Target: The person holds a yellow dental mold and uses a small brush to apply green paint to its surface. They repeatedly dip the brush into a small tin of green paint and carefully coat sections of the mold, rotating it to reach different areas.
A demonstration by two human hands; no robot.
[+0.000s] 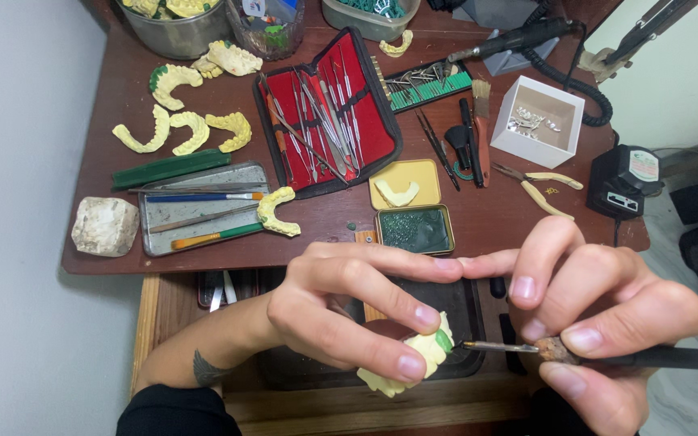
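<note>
My left hand grips a pale yellow dental cast with a patch of green wax on it, held low in front of the table's edge. My right hand pinches a thin metal carving tool with a dark handle. Its tip touches the green wax on the cast. Both hands are close together, fingers almost meeting above the cast.
On the brown table lie an open red instrument case, several yellow dental casts, a metal tray with brushes, a small open tin, a white box, pliers and a black handpiece. A white wall runs along the left.
</note>
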